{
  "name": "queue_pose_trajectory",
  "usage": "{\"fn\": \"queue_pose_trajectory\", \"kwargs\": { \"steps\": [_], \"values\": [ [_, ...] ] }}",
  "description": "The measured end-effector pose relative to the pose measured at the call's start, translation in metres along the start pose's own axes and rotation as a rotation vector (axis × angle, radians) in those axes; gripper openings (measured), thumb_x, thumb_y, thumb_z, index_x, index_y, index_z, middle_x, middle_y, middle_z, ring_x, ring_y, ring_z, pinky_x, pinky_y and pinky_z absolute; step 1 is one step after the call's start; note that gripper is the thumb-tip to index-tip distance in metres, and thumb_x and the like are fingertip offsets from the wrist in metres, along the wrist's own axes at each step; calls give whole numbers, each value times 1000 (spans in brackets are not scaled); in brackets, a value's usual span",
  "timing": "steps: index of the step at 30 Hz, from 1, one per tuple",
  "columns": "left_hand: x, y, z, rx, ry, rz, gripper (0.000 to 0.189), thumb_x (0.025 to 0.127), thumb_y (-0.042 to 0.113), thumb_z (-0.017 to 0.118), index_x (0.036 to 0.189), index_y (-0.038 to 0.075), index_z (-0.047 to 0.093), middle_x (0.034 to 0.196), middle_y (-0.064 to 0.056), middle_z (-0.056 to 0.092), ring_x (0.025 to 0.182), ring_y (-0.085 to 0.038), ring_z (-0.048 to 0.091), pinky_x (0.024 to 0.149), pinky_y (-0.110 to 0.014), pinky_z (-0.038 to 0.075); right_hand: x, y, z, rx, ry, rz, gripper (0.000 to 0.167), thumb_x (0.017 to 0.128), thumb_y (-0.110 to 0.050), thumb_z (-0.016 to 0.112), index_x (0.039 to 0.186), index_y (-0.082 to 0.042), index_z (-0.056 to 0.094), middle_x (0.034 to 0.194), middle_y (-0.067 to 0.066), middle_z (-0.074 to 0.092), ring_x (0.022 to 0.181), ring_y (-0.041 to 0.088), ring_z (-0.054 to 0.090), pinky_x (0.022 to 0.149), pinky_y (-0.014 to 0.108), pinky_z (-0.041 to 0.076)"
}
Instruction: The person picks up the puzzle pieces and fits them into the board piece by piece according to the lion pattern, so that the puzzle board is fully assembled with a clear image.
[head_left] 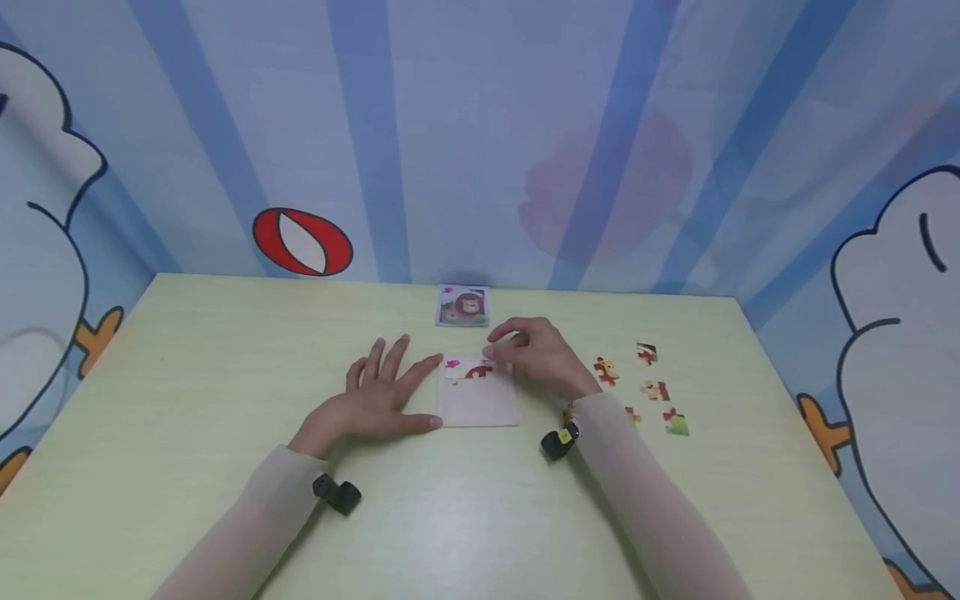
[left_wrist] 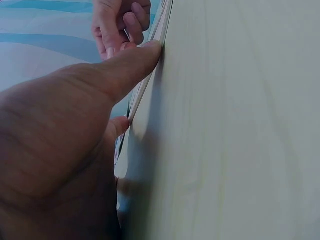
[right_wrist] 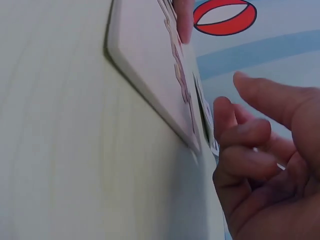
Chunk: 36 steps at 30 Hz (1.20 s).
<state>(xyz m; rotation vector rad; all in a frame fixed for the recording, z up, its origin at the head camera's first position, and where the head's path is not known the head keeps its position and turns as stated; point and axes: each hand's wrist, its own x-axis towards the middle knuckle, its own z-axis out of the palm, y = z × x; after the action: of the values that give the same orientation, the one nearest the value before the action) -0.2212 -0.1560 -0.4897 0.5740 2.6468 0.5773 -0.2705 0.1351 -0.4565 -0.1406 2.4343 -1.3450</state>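
Pale square puzzle board (head_left: 477, 408) lies flat at mid-frame in the head view, a little below centre. Its top strip carries fitted pieces (head_left: 452, 372): pink mark at left, reddish-brown patch further right; bare below. Right wrist view: board's corner and edge run down from upper left to centre.

Left hand (head_left: 378, 402) at the board's left side, fingers spread wide, holding nothing; index and thumb tips touch the board's edge, one near its upper left corner, the other near the lower left.

Right hand (head_left: 542, 358) over the board's upper right corner. Fingers loosely bent; right wrist view shows a narrow gap between thumb and index, no piece seen between them.

Loose puzzle pieces (head_left: 607, 372) scattered right of centre, apart from the board; one mostly hidden by the right sleeve (head_left: 637, 475).

Picture card (head_left: 468, 306) with a lion, just above the board in the frame, near the tabletop's far edge. Pale wood-grained tabletop (head_left: 225, 350) beneath all. Small black device on each wrist.

Behind: blue striped backdrop (head_left: 465, 125), red-and-white oval (head_left: 266, 237) left of centre, white cartoon figures with dark outlines at both frame edges.
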Motion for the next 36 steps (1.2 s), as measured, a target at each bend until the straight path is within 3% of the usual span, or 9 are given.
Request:
{"fn": "queue_pose_trajectory", "kwargs": {
  "steps": [8, 19, 31, 36],
  "values": [
    [0, -1, 0, -3, 1, 3, 95, 96, 68, 65, 172, 41, 16, 183, -13, -15, 166, -48, -20, 128, -74, -2, -6, 11, -18, 19, -62, -85, 36, 100, -31, 78, 133, -18, 75, 117, 10, 76, 80, 23, 64, 71, 31, 55],
    [-2, 1, 0, -15, 7, 8, 95, 96, 66, 66, 173, 39, 17, 183, -13, -13, 166, -48, -19, 128, -73, -2, -19, 23, -46, 46, -84, -87, 39, 101, -32, 77, 137, -17, 72, 124, 10, 76, 83, 30, 68, 62, 33, 51],
    [-1, 1, 0, -14, 11, 7, 94, 96, 66, 67, 173, 40, 17, 183, -14, -13, 166, -48, -18, 128, -72, -1, -25, 42, -70, 31, -66, -94, 41, 101, -33, 77, 137, -15, 72, 129, 12, 75, 84, 27, 74, 69, 35, 57],
    [-1, 1, 1, -14, 11, 8, 94, 96, 65, 67, 173, 40, 17, 183, -14, -12, 166, -49, -18, 128, -72, -2, -32, 50, -79, 43, -36, -54, 44, 99, -37, 79, 138, -17, 71, 124, 10, 75, 83, 24, 73, 63, 33, 50]
  ]
}}
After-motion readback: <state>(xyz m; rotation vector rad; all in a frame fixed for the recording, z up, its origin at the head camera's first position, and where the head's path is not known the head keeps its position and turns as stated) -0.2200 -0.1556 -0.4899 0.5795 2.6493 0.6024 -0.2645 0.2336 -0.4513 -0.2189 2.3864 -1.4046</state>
